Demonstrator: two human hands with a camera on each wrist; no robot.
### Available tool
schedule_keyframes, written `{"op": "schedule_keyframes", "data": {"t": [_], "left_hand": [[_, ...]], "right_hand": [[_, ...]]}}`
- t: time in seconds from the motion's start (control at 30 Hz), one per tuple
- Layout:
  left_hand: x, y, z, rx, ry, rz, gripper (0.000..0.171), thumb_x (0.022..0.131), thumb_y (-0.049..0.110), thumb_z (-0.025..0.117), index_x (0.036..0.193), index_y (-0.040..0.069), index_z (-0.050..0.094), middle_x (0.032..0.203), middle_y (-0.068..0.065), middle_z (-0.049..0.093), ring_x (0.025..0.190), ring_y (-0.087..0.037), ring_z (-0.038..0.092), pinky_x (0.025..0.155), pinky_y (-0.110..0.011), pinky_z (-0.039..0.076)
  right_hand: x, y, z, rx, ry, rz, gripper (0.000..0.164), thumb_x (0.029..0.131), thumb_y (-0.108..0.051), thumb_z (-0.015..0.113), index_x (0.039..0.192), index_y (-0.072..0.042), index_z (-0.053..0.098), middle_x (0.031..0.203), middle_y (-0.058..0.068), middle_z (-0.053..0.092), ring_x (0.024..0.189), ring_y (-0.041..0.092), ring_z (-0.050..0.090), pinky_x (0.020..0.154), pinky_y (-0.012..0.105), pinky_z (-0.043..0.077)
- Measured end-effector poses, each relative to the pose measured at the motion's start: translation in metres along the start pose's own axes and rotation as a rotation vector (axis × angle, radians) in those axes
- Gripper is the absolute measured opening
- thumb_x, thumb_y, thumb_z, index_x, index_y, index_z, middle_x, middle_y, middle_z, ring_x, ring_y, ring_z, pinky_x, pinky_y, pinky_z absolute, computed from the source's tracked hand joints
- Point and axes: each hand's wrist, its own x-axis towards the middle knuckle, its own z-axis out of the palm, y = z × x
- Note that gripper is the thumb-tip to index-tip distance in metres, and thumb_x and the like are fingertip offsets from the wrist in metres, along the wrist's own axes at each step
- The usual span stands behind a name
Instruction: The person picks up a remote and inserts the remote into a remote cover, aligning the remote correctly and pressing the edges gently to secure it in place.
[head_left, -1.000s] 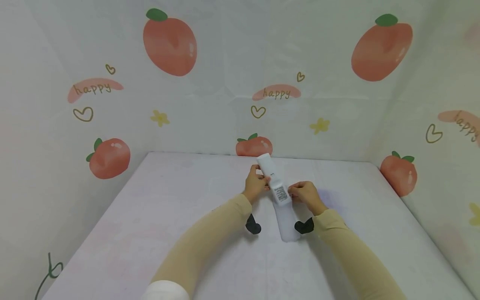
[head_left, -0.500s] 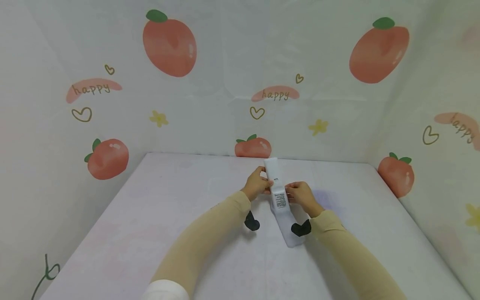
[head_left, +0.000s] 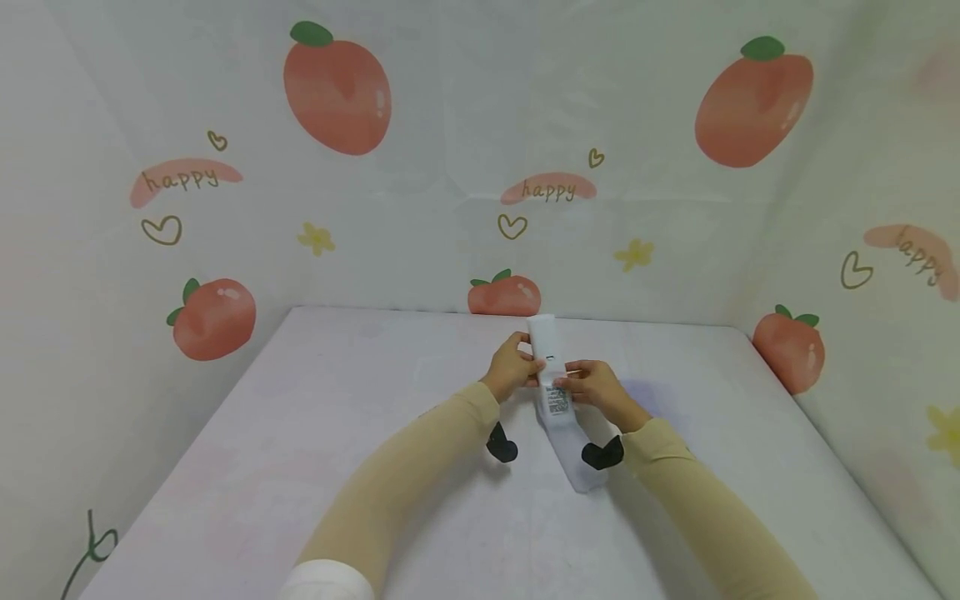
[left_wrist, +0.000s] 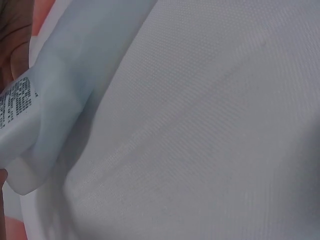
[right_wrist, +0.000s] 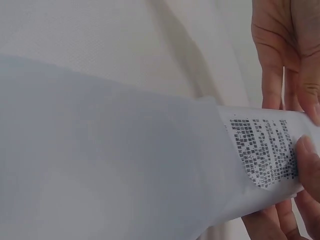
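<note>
The left hand (head_left: 513,368) pinches the upper left edge of a white device (head_left: 543,337) over the table (head_left: 300,417); a translucent sleeve (head_left: 567,450) encloses its lower end; the right hand (head_left: 596,389) grips the right edge, the opposed holds presumably steadying it.

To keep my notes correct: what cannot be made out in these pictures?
Head view: printed text on the white package, too small to read.
Left wrist view: part of the text, cut by the left edge.
Right wrist view: the package's end, cut by the right edge.
Head view: left hand's fingers, partly behind the package.
</note>
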Motion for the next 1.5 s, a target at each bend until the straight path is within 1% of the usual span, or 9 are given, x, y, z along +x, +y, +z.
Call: {"op": "schedule_keyframes", "data": {"t": [0.17, 0.3, 0.43, 0.63, 0.8, 0.97, 1.23, 1.33, 1.5], "left_hand": [[0.0, -0.004, -0.001, -0.082, -0.02, 0.005, 0.047, 0.088, 0.001, 0.068, 0.131, 0.005, 0.048, 0.107, -0.019, 0.063, 0.083, -0.024, 0.067, 0.072, -0.033, 0.059], [-0.001, -0.011, -0.004, -0.146, 0.034, 0.026, 0.041, 0.09, -0.001, 0.064, 0.128, -0.004, 0.048, 0.105, -0.021, 0.064, 0.088, -0.026, 0.068, 0.077, -0.031, 0.059], [-0.004, -0.018, -0.008, -0.166, 0.075, 0.033, 0.027, 0.091, -0.001, 0.062, 0.116, -0.009, 0.055, 0.102, -0.023, 0.065, 0.085, -0.025, 0.067, 0.074, -0.031, 0.059], [-0.009, -0.027, -0.007, -0.096, 0.011, -0.038, 0.011, 0.091, 0.003, 0.064, 0.098, -0.006, 0.065, 0.088, -0.014, 0.067, 0.071, -0.015, 0.062, 0.066, -0.029, 0.059], [-0.014, -0.03, 0.0, -0.128, -0.038, -0.113, 0.015, 0.09, 0.002, 0.065, 0.099, -0.009, 0.067, 0.078, -0.006, 0.065, 0.068, -0.012, 0.062, 0.067, -0.031, 0.06], [-0.02, -0.026, 0.003, -0.146, -0.033, -0.127, 0.019, 0.089, 0.003, 0.067, 0.102, -0.011, 0.066, 0.076, -0.005, 0.062, 0.068, -0.011, 0.061, 0.07, -0.031, 0.06], [-0.027, -0.019, 0.0, 0.012, -0.022, -0.02, 0.019, 0.095, 0.006, 0.06, 0.098, -0.01, 0.067, 0.075, -0.004, 0.057, 0.065, -0.01, 0.056, 0.071, -0.029, 0.058], [-0.028, -0.017, -0.003, -0.013, -0.013, 0.013, 0.02, 0.096, 0.007, 0.057, 0.101, -0.011, 0.066, 0.076, -0.004, 0.056, 0.066, -0.009, 0.056, 0.074, -0.031, 0.058], [-0.027, -0.016, -0.012, -0.11, -0.022, 0.032, 0.021, 0.096, 0.004, 0.056, 0.104, -0.014, 0.064, 0.076, -0.003, 0.057, 0.068, -0.007, 0.057, 0.073, -0.025, 0.058]], "right_hand": [[0.0, 0.0, -0.002, 0.0, 0.018, 0.003, 0.047, 0.09, -0.008, 0.068, 0.126, 0.015, 0.047, 0.096, 0.012, 0.064, 0.074, 0.007, 0.06, 0.069, 0.024, 0.055], [0.001, 0.0, -0.004, 0.028, 0.033, -0.012, 0.05, 0.091, -0.01, 0.067, 0.128, 0.014, 0.045, 0.098, 0.012, 0.064, 0.076, 0.006, 0.06, 0.07, 0.023, 0.055], [-0.001, -0.004, -0.006, 0.083, 0.062, -0.023, 0.051, 0.091, -0.008, 0.067, 0.131, 0.014, 0.043, 0.094, 0.007, 0.063, 0.075, 0.003, 0.06, 0.068, 0.02, 0.054], [-0.005, -0.009, -0.01, 0.191, 0.076, -0.014, 0.051, 0.092, -0.006, 0.065, 0.132, 0.013, 0.04, 0.093, 0.002, 0.059, 0.076, 0.003, 0.062, 0.069, 0.018, 0.055], [-0.006, -0.01, -0.01, 0.231, 0.077, -0.015, 0.05, 0.093, -0.007, 0.064, 0.133, 0.012, 0.041, 0.094, 0.002, 0.06, 0.078, 0.004, 0.063, 0.072, 0.019, 0.055], [-0.009, -0.013, -0.007, 0.252, 0.089, -0.035, 0.049, 0.093, -0.006, 0.063, 0.132, 0.012, 0.04, 0.093, 0.0, 0.059, 0.079, 0.004, 0.063, 0.073, 0.019, 0.055], [-0.012, -0.017, -0.005, 0.279, 0.097, -0.063, 0.047, 0.093, -0.004, 0.063, 0.131, 0.011, 0.04, 0.091, -0.001, 0.057, 0.077, 0.003, 0.062, 0.072, 0.019, 0.055], [-0.013, -0.017, -0.006, 0.282, 0.08, -0.063, 0.043, 0.093, -0.003, 0.061, 0.128, 0.009, 0.039, 0.089, -0.001, 0.056, 0.075, 0.004, 0.063, 0.07, 0.02, 0.056], [-0.016, -0.02, -0.003, 0.274, 0.013, -0.067, 0.037, 0.094, -0.002, 0.059, 0.124, 0.008, 0.039, 0.083, -0.003, 0.06, 0.074, 0.006, 0.064, 0.069, 0.021, 0.056]]}}
